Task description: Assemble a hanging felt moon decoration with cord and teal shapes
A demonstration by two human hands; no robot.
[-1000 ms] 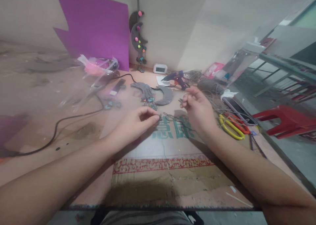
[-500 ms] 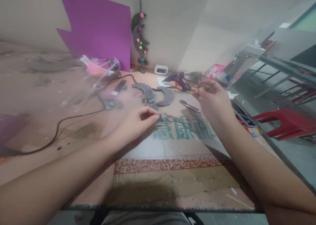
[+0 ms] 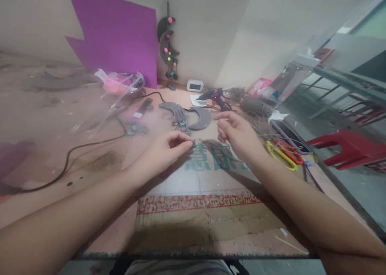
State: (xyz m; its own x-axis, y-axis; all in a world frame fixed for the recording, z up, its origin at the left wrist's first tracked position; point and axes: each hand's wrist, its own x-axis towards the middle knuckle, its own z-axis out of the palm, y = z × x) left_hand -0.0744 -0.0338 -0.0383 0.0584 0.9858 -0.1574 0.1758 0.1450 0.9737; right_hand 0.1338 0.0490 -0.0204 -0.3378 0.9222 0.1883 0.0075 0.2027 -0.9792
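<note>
Left hand (image 3: 169, 148) low over the bench (image 3: 102, 243), palm inward, thumb and forefinger meeting in a pinch on a small dark grey piece (image 3: 194, 142); most of the piece is hidden by the fingertips. Right hand (image 3: 239, 135) well apart from it, just above the bench: forefinger stretched leftward, other fingers curled in. Cannot tell whether it grasps anything.

Between the hands, a thin grey looped cord (image 3: 205, 143) lies on a brown cardboard sheet (image 3: 229, 219) printed with green characters and a scrolling red border.

Beyond the fingers, two flat grey crescents side by side: the left crescent (image 3: 174, 108) carries draped strands with turquoise and orange beads at its lower end; the right crescent (image 3: 204, 118) is plain. Behind them, a dark purple glue gun (image 3: 215, 96), nozzle above a white paper slip (image 3: 196, 100), and a small white digital clock (image 3: 195, 85) near the wall.

Right of the right hand: a ball of grey yarn (image 3: 255, 106), yellow-handled scissors (image 3: 281, 156), and a dark-screened phone (image 3: 291, 136).

Against the wall, a purple board (image 3: 120, 33) leans; beside it hangs a string of grey crescents (image 3: 166, 46) with coloured beads.
</note>
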